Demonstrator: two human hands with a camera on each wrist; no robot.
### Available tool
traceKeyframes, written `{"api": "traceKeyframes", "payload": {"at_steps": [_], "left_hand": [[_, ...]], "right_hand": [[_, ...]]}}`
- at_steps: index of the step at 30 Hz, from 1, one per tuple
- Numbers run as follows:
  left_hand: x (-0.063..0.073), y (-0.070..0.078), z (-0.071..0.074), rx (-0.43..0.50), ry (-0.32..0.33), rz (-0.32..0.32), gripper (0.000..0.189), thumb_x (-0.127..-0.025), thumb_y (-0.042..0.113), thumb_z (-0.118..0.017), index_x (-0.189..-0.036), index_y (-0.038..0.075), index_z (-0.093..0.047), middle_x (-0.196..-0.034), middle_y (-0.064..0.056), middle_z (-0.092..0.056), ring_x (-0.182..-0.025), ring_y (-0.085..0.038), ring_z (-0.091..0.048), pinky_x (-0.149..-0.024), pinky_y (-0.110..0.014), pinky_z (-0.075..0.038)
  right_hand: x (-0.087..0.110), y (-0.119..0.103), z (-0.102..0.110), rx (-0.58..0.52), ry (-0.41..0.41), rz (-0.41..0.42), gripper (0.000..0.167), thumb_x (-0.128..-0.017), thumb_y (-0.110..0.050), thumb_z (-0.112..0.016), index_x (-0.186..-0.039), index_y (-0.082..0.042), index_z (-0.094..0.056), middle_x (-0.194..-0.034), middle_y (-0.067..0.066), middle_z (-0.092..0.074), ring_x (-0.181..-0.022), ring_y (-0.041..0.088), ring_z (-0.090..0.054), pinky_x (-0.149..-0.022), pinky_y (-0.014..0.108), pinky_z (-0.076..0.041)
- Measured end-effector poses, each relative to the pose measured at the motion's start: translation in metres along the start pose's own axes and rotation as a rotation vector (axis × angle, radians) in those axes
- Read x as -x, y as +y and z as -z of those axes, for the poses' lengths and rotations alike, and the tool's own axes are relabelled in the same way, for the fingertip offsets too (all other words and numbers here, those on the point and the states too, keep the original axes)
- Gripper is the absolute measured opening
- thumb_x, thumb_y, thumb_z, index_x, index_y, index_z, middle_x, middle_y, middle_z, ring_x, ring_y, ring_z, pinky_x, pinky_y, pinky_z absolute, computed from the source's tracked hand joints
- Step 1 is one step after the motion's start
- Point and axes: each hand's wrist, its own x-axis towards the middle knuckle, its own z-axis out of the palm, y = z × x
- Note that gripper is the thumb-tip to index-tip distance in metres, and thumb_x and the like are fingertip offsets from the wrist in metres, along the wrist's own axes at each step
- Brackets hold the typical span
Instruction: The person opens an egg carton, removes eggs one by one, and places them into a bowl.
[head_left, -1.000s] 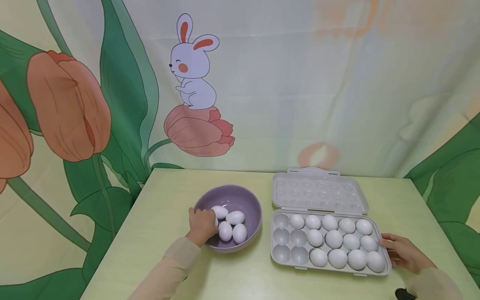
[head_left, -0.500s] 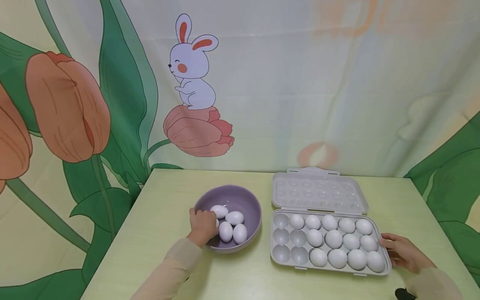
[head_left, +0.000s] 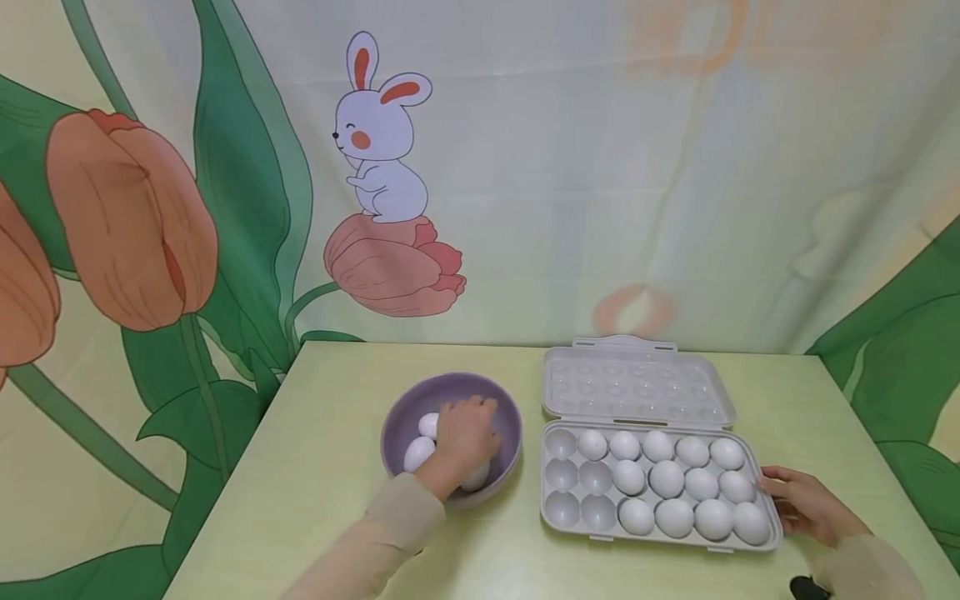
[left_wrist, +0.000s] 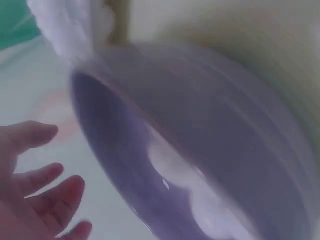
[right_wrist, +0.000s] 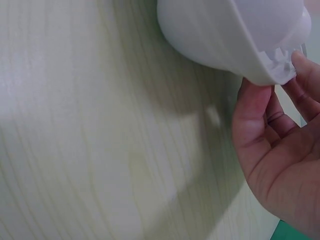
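My left hand (head_left: 467,437) is over the purple bowl (head_left: 405,406), its loosely spread fingers showing nothing between them in the left wrist view. Under and beside it lie white eggs (head_left: 419,454), some covered by the hand and wrist. To the right, a pale plastic egg box (head_left: 561,475) lies unfolded, with white eggs (head_left: 667,478) filling most of its cups and several cups bare at its left end. My right hand (head_left: 806,504) pinches the box's right end; in the right wrist view, the thumb and fingers (right_wrist: 248,112) are on its rim.
The box's see-through lid (head_left: 637,387) lies folded back behind it, near the table's (head_left: 337,367) far edge. A printed cloth (head_left: 525,167) with tulips and a rabbit hangs behind the table. A small black object (head_left: 808,588) shows by the right sleeve.
My left hand has moved right from the bowl's left rim to over its middle and right side, uncovering an egg at the left. The right hand has stayed on the box.
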Motion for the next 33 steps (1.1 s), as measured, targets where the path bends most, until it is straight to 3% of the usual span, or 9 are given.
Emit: {"api": "traceKeyframes", "payload": {"at_steps": [4,8,11,15,21,27,33], "left_hand": [[-0.006,0.034,-0.004,0.164,0.008,-0.118,0.042,-0.074,0.029,-0.062,-0.112,0.012,-0.055,-0.103,-0.006,-0.06,-0.09,-0.023,-0.059,-0.07,-0.035,-0.048],[-0.012,0.064,-0.018,0.321,-0.045,-0.178,0.048,-0.077,0.028,-0.062,-0.119,0.009,-0.05,-0.112,-0.009,-0.058,-0.098,-0.022,-0.058,-0.08,-0.031,-0.047],[-0.017,0.083,-0.034,0.371,-0.07,-0.179,0.053,-0.076,0.027,-0.064,-0.123,0.008,-0.047,-0.116,-0.01,-0.056,-0.103,-0.022,-0.055,-0.085,-0.03,-0.045],[-0.023,0.101,-0.053,0.376,-0.066,-0.133,0.061,-0.073,0.029,-0.067,-0.126,0.009,-0.044,-0.117,-0.009,-0.055,-0.106,-0.022,-0.053,-0.086,-0.031,-0.044],[-0.03,0.114,-0.072,0.325,-0.02,-0.094,0.064,-0.068,0.03,-0.071,-0.124,0.01,-0.046,-0.112,-0.007,-0.058,-0.1,-0.023,-0.056,-0.083,-0.032,-0.045],[-0.031,0.118,-0.087,0.329,0.015,-0.04,0.051,-0.066,0.03,-0.072,-0.111,0.013,-0.054,-0.104,-0.003,-0.057,-0.093,-0.02,-0.055,-0.077,-0.031,-0.046],[-0.034,0.119,-0.092,0.333,0.045,-0.011,0.047,-0.065,0.03,-0.073,-0.106,0.015,-0.057,-0.101,-0.001,-0.056,-0.091,-0.019,-0.056,-0.075,-0.029,-0.046]], "right_hand": [[-0.002,0.001,0.0,-0.002,0.003,-0.004,0.067,-0.087,-0.033,-0.051,-0.131,0.006,-0.02,-0.08,-0.005,-0.057,-0.072,0.012,-0.054,-0.061,0.029,-0.045],[-0.003,0.001,0.001,0.006,0.008,-0.007,0.069,-0.086,-0.033,-0.052,-0.132,0.006,-0.019,-0.081,-0.005,-0.057,-0.073,0.012,-0.054,-0.062,0.029,-0.045],[-0.004,0.0,0.001,0.014,0.017,-0.006,0.068,-0.087,-0.033,-0.052,-0.132,0.006,-0.019,-0.081,-0.005,-0.057,-0.073,0.012,-0.054,-0.063,0.03,-0.045],[-0.002,0.0,0.001,0.016,0.013,0.006,0.066,-0.087,-0.032,-0.052,-0.131,0.007,-0.02,-0.081,-0.005,-0.057,-0.073,0.013,-0.054,-0.062,0.031,-0.045],[-0.002,0.001,0.001,0.008,0.016,0.004,0.063,-0.087,-0.03,-0.052,-0.13,0.006,-0.023,-0.081,-0.005,-0.058,-0.073,0.013,-0.055,-0.063,0.031,-0.045],[-0.001,0.001,0.001,0.006,0.016,0.006,0.064,-0.087,-0.03,-0.052,-0.13,0.006,-0.023,-0.08,-0.005,-0.058,-0.072,0.013,-0.054,-0.062,0.031,-0.045],[-0.004,0.004,0.002,-0.009,0.023,0.012,0.061,-0.088,-0.029,-0.051,-0.13,0.006,-0.024,-0.08,-0.005,-0.058,-0.072,0.013,-0.055,-0.062,0.031,-0.045]]}}
